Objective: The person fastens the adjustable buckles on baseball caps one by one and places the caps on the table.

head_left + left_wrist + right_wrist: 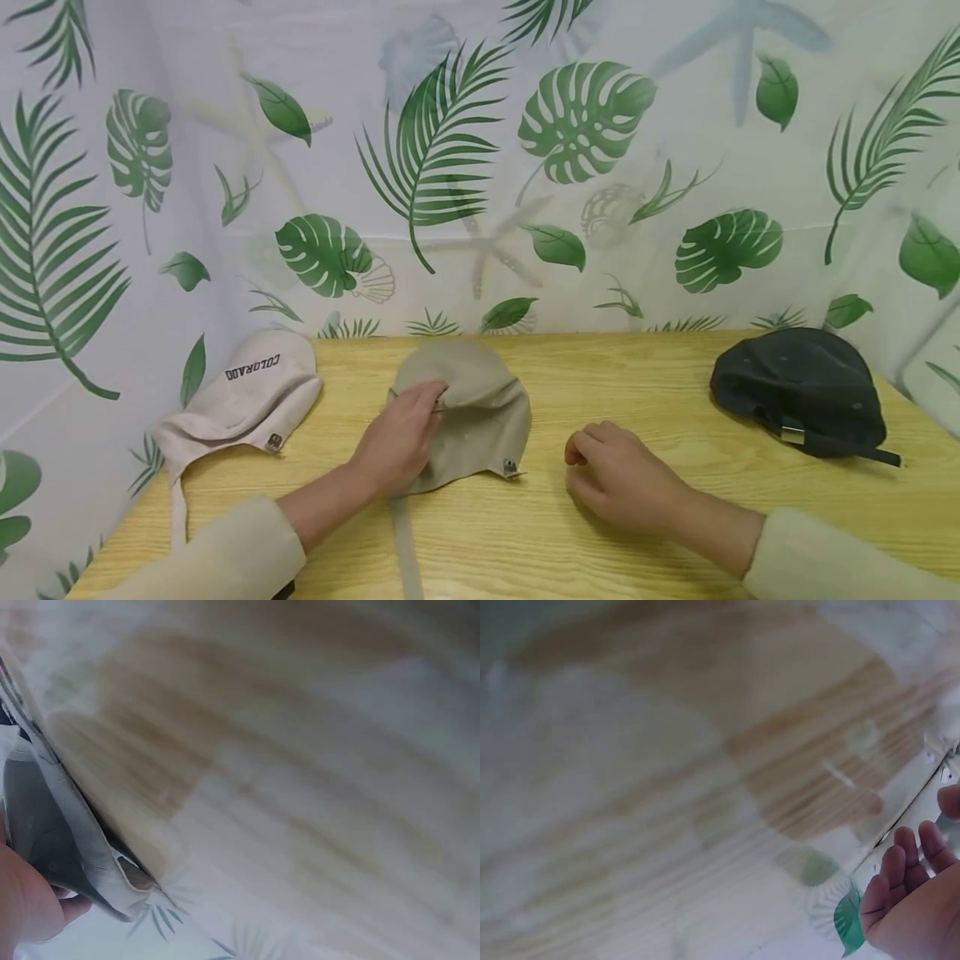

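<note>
A khaki baseball cap (pixel 480 425) lies at the middle of the table, its strap trailing toward the front edge. My left hand (pixel 397 437) grips this cap at its left side, fingers bunched on the fabric. In the left wrist view the left hand (pixel 30 900) is at the cap's grey inner side (pixel 45 825). To the right of the cap, apart from it, my right hand (pixel 622 479) is over the table with loosely curled fingers and nothing in them. Its relaxed fingers also show in the right wrist view, at the lower right (pixel 907 900).
A pale pink cap (pixel 258 392) with COLORADO lettering lies at the left, its strap hanging down. At the right is a black cap (pixel 802 392) with a metal buckle. The wood-grain table (pixel 615 375) meets a leaf-print cloth (pixel 465 275) behind and at both sides.
</note>
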Motion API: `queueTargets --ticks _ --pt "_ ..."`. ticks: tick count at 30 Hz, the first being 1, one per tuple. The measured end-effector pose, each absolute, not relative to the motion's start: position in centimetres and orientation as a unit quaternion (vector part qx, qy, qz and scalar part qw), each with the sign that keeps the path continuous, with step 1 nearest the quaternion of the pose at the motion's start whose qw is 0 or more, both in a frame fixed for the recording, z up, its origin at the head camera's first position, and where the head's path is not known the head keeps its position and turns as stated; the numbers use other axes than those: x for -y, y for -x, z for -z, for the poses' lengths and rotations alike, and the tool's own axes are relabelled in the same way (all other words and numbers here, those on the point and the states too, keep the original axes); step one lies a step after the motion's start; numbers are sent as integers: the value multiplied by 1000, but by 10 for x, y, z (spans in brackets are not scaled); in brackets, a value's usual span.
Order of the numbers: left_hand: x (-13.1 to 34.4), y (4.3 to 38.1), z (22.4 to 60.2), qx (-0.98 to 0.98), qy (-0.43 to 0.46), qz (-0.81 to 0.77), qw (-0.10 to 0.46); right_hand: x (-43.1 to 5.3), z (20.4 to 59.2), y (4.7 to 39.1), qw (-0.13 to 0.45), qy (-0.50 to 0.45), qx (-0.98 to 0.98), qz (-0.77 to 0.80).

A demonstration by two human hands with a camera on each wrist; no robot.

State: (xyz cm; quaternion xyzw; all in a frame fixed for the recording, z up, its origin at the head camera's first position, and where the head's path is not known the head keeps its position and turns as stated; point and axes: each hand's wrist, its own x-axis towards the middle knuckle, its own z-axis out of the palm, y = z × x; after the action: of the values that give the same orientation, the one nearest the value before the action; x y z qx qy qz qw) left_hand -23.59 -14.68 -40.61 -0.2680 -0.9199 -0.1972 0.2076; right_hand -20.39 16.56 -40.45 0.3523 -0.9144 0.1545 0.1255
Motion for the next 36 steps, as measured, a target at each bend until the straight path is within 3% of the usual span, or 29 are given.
queueTargets --ticks 9,23,30,36 --pt "115 232 396 921 260 252 147 -152 406 202 116 -415 888 -159" --pt "82 224 393 911 304 254 117 -154 406 200 147 -471 859 -137" --pt "91 223 394 907 316 242 135 -156 410 201 194 -507 827 -146" --pt "105 220 398 900 345 203 176 -159 411 201 186 -502 833 -137"
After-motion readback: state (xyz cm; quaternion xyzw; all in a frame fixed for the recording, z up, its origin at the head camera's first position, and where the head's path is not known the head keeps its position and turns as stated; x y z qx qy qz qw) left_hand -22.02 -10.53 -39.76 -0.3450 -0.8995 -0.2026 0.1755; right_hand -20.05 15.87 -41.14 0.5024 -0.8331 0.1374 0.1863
